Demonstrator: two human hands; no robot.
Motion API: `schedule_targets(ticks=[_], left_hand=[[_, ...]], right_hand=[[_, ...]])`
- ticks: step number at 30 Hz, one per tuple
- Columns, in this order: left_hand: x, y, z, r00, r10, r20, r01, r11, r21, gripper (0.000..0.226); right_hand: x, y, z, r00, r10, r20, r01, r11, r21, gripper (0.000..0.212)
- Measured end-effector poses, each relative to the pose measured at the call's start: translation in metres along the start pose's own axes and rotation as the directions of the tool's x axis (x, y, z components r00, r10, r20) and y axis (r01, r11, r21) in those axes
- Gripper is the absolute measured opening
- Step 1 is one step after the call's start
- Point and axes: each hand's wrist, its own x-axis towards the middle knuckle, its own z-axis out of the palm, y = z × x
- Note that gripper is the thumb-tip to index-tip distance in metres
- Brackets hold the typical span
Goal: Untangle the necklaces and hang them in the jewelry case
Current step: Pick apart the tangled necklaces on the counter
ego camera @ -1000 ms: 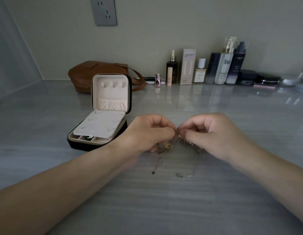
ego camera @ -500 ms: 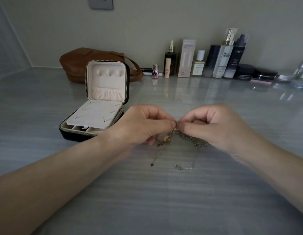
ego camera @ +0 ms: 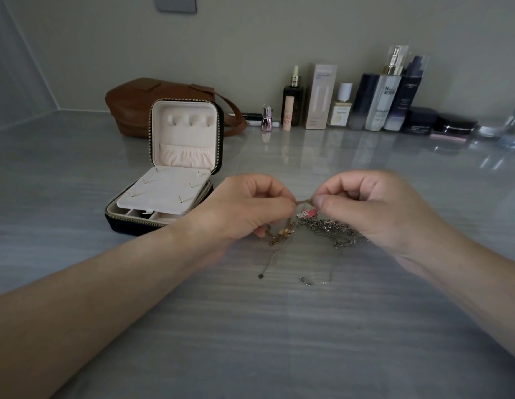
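Note:
A tangle of thin necklaces (ego camera: 322,227) hangs between my hands just above the grey tabletop. It holds silver chains, a gold pendant (ego camera: 285,233) and a small pink charm (ego camera: 306,213). My left hand (ego camera: 244,208) and my right hand (ego camera: 374,205) each pinch a short stretch of chain between thumb and forefinger, fingertips nearly touching. Loose chain ends (ego camera: 308,280) trail onto the table below. The jewelry case (ego camera: 129,223) stands open to the left, its cream lid upright with three hooks and a pouch, a padded flap lying over the compartments.
A brown leather bag (ego camera: 141,102) lies behind the case. Several cosmetic bottles, boxes and jars (ego camera: 377,105) line the back wall to the right. The grey table (ego camera: 279,341) stretches toward me between my forearms.
My hands have drawn slightly apart, stretching a short piece of chain between them. The pink charm has come into sight under my right thumb. The view has tilted down a little.

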Motion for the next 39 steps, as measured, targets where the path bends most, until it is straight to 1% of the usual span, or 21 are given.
schedule_targets(ticks=[3, 8, 11, 15, 19, 23, 25, 28, 30, 33, 36, 39], left_hand=[[-0.0002, -0.0005, -0.0017, 1.0, 0.009, 0.006, -0.009, 1.0, -0.004, 0.021], [-0.0029, 0.0011, 0.0011, 0.999, 0.032, 0.029, -0.032, 0.999, 0.011, 0.019], [-0.0036, 0.0017, 0.0025, 0.998, 0.057, 0.011, -0.057, 0.998, 0.027, 0.021], [-0.0045, 0.0027, 0.0022, 0.998, 0.071, -0.001, -0.07, 0.997, 0.035, 0.015], [-0.0043, 0.0029, 0.0027, 0.997, 0.076, -0.003, -0.076, 0.996, 0.044, 0.016], [-0.0025, 0.0022, 0.0025, 0.996, 0.08, -0.038, -0.078, 0.994, 0.071, 0.018], [-0.002, 0.002, 0.0022, 0.996, 0.074, -0.039, -0.071, 0.994, 0.082, 0.016], [-0.0004, 0.0021, -0.0001, 0.997, 0.062, -0.046, -0.058, 0.995, 0.075, 0.015], [0.0003, 0.0018, -0.0024, 0.997, 0.061, -0.05, -0.058, 0.996, 0.065, 0.015], [0.0001, 0.0008, -0.0043, 0.997, 0.075, -0.029, -0.072, 0.994, 0.081, 0.015], [0.0, 0.0009, -0.0055, 0.997, 0.079, -0.013, -0.077, 0.99, 0.118, 0.014], [0.0003, 0.0022, -0.0068, 0.996, 0.085, -0.018, -0.082, 0.987, 0.138, 0.014]], right_hand=[[0.0001, 0.0004, -0.0002, 1.0, -0.016, -0.008, 0.016, 1.0, 0.012, 0.01], [0.0, -0.0005, 0.0003, 0.999, -0.05, 0.005, 0.05, 0.999, 0.012, 0.012], [-0.0004, -0.0016, 0.0002, 0.998, -0.056, 0.01, 0.056, 0.998, 0.004, 0.011], [-0.0006, -0.002, 0.0008, 0.998, -0.064, 0.011, 0.064, 0.998, -0.009, 0.01], [0.0, -0.0017, 0.0015, 0.998, -0.064, 0.007, 0.064, 0.998, -0.02, 0.011], [-0.0002, -0.0014, 0.0014, 0.999, -0.047, 0.009, 0.047, 0.998, -0.05, 0.012], [-0.0016, -0.0028, 0.0012, 0.999, -0.039, 0.027, 0.041, 0.997, -0.066, 0.016], [-0.0023, -0.0036, -0.0011, 0.999, -0.015, 0.038, 0.018, 0.995, -0.095, 0.027], [-0.0021, -0.0035, -0.0023, 0.999, 0.001, 0.036, 0.004, 0.992, -0.124, 0.026], [-0.002, -0.0026, -0.0024, 0.999, 0.011, 0.047, -0.004, 0.989, -0.146, 0.019], [-0.0019, -0.0016, -0.0017, 0.999, 0.001, 0.036, 0.006, 0.985, -0.174, 0.021], [-0.0018, -0.0026, -0.0013, 1.0, 0.005, 0.015, -0.002, 0.986, -0.169, 0.02]])
